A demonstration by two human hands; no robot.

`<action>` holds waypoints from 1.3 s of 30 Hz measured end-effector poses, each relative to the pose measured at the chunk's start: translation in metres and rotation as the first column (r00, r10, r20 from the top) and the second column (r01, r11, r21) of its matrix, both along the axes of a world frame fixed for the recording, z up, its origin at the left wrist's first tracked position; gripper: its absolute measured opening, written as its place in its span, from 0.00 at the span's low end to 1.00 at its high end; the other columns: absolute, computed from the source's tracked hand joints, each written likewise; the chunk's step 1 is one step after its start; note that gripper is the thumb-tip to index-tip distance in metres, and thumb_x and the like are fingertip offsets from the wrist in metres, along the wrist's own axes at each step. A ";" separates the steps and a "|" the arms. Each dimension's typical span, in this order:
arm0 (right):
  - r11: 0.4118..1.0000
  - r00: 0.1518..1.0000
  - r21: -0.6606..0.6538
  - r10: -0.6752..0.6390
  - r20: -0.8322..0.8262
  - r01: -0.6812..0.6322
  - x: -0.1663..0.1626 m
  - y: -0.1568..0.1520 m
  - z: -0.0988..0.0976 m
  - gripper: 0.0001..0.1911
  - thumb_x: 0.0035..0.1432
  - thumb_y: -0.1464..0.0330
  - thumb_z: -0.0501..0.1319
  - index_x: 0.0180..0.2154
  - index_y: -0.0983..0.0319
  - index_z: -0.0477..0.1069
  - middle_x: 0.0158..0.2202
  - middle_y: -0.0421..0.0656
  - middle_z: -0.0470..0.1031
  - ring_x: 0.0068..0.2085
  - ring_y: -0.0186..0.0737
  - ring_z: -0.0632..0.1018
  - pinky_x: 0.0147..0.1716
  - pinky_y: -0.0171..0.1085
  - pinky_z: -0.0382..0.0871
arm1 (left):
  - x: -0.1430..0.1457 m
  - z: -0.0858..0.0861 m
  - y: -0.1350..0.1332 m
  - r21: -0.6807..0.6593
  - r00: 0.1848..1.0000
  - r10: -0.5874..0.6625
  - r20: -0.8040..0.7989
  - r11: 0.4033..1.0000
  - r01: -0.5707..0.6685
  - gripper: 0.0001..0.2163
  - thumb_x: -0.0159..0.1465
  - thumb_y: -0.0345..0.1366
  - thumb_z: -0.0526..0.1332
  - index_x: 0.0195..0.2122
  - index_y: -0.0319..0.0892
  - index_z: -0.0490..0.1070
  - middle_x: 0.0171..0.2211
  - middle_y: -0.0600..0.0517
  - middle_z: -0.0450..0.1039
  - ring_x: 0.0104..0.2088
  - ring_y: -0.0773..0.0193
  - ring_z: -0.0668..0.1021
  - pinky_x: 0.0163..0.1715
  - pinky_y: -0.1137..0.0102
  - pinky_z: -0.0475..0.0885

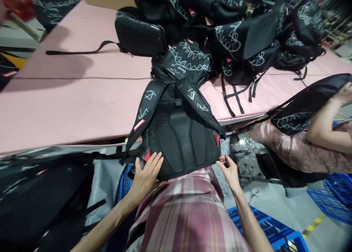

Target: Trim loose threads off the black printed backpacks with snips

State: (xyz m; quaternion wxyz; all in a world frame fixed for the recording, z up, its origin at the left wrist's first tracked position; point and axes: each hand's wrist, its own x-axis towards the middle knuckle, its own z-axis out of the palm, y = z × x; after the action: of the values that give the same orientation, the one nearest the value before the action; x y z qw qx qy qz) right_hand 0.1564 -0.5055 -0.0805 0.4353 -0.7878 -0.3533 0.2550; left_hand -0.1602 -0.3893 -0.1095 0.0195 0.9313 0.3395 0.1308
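Note:
A black backpack [180, 131] with white scribble print lies back-panel up, hanging over the front edge of the pink table [68, 98] onto my lap. Its two shoulder straps spread out to either side. My left hand [145, 176] rests flat on the lower left corner of the backpack, fingers stretched out. My right hand [229, 171] is at the lower right corner, pinching a small dark tool [226, 160] whose kind I cannot make out.
Several more black printed backpacks [236, 35] are piled at the back of the table. A person at the right in a pink garment holds another black bag [305, 105]. Blue plastic crates [277, 233] stand on the floor. Dark bags [41, 197] lie at lower left.

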 end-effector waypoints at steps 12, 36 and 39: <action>0.998 0.995 0.041 -0.041 -0.087 0.045 0.004 0.003 0.000 0.15 0.51 0.57 0.59 0.27 0.64 0.72 0.23 0.39 0.70 0.25 0.35 0.69 0.25 0.33 0.62 | 0.031 0.038 0.002 0.061 0.972 0.061 0.228 0.995 -0.077 0.12 0.59 0.39 0.59 0.42 0.42 0.72 0.47 0.44 0.73 0.57 0.42 0.62 0.53 0.40 0.45; 0.971 0.730 -0.141 0.237 0.641 -0.192 -0.022 -0.027 0.015 0.14 0.62 0.62 0.52 0.39 0.62 0.72 0.31 0.44 0.75 0.33 0.40 0.73 0.33 0.36 0.62 | 0.176 0.041 -0.015 -0.098 0.894 -0.327 0.307 0.923 0.371 0.08 0.63 0.28 0.51 0.29 0.39 0.66 0.27 0.50 0.67 0.33 0.62 0.67 0.38 0.64 0.62; 0.971 0.692 -0.155 0.237 0.682 -0.180 -0.025 -0.024 0.015 0.14 0.62 0.63 0.51 0.38 0.62 0.73 0.29 0.45 0.75 0.32 0.40 0.73 0.32 0.36 0.60 | 0.181 0.040 -0.016 -0.131 0.898 -0.320 0.302 0.919 0.371 0.07 0.63 0.27 0.50 0.30 0.39 0.66 0.29 0.49 0.68 0.37 0.60 0.69 0.43 0.61 0.62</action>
State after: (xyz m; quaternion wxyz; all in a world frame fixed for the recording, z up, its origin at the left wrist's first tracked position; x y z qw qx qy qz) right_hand 0.1312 -0.5298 -0.0659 0.2084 -0.7961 -0.5681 0.0009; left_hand 0.0207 -0.4053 -0.0696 0.1759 0.9436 0.1726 0.2211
